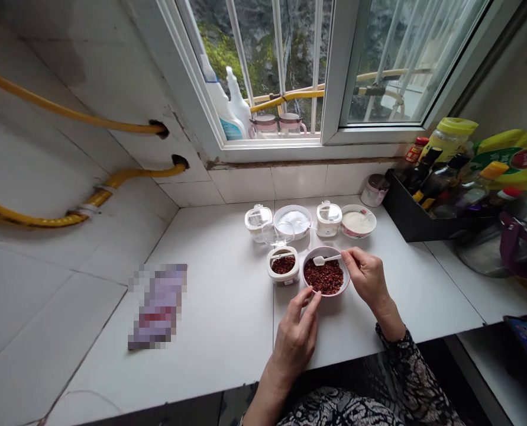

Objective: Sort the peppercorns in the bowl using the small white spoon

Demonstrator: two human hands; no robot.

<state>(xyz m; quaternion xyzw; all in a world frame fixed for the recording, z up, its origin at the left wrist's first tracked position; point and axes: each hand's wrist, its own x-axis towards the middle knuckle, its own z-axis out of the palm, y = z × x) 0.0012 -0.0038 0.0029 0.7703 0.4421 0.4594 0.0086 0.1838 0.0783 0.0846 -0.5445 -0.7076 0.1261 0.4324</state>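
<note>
A bowl [346,286] of dried red peppercorns [323,280] stands on the counter in front of me. The fingertips of my left hand [296,337] are closed at its near rim and hold it. My right hand [366,273] pinches the handle of a small white spoon [320,260], whose head lies over the peppercorns. Left of the bowl is a seasoning jar [283,279], its clear lid [277,234] raised, with more peppercorns inside. Behind stand two shut seasoning jars [258,220], [329,218], a bowl of white grains [293,221] and a bowl of off-white powder [358,221].
A purplish packet [159,307], blurred out, lies on the counter [219,296] at left. A black box [400,216] of bottles and a glass pot [485,248] stand at right. Near the wall is a lidded jar [375,189]. A window [267,145] is behind; yellow pipes [81,118] run along the left wall.
</note>
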